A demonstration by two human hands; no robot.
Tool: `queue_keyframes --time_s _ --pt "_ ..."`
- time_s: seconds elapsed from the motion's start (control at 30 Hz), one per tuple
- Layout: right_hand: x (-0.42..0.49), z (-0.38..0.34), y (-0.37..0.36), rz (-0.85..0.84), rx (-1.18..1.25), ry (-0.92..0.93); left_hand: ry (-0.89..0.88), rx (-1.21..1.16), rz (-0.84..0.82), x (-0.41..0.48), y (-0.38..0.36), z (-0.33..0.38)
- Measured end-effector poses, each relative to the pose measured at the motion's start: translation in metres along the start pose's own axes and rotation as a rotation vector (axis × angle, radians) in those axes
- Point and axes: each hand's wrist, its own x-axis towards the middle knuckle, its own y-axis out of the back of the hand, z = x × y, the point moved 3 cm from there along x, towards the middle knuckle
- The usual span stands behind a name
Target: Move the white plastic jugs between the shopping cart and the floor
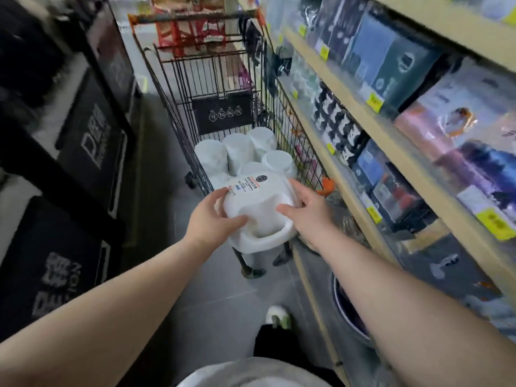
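Note:
A white plastic jug (258, 203) with a printed label and a moulded handle is held on its side over the near end of the black wire shopping cart (178, 88). My left hand (215, 216) grips its left side, thumb on the front. My right hand (307, 208) grips its right side, fingers curled round the edge. Several more white jugs (240, 152) lie in the cart's basket, their round bottoms facing me.
Store shelves (363, 129) packed with wrapped goods and yellow price tags run along the right, close to the cart. Dark printed boxes (92, 135) line the left. Grey floor (212, 297) lies between, with my shoe (279, 317) near the bottom. Red stools stand beyond the cart.

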Motion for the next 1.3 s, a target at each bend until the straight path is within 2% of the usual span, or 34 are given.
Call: queue_keyframes --time_s 0.23,0.37,0.47,0.63,0.77,0.87,0.93,1.07,1.2,1.3 --pt "0.129 -0.001 -0.004 -0.165 -0.220 -0.045 0.117 0.108 0.200 0.090 -0.033 0.002" --pt "0.171 0.006 -0.020 -0.251 -0.343 -0.096 0.216 0.201 0.215 0.123 -0.039 -0.009" --pt "0.197 0.009 -0.033 -0.326 -0.442 -0.140 0.213 0.356 0.157 0.137 -0.040 -0.013" --pt "0.222 0.016 -0.052 -0.430 -0.568 -0.240 0.265 0.459 -0.091 0.143 -0.043 -0.022" --pt "0.230 0.027 -0.064 -0.494 -0.713 -0.284 0.280 0.706 -0.104 0.159 -0.042 -0.033" --pt "0.226 0.040 -0.072 -0.518 -0.691 -0.297 0.320 0.906 -0.079 0.168 -0.038 -0.043" --pt "0.224 0.049 -0.075 -0.554 -0.643 -0.316 0.293 0.936 -0.048 0.172 -0.035 -0.046" --pt "0.214 0.057 -0.079 -0.629 -0.452 -0.356 0.340 1.026 -0.118 0.176 -0.031 -0.047" --pt "0.197 0.046 -0.071 -0.617 -0.376 -0.342 0.232 0.983 -0.153 0.179 -0.026 -0.032" --pt "0.194 0.025 -0.058 -0.494 -0.346 -0.321 0.089 0.840 -0.224 0.189 -0.023 -0.011"
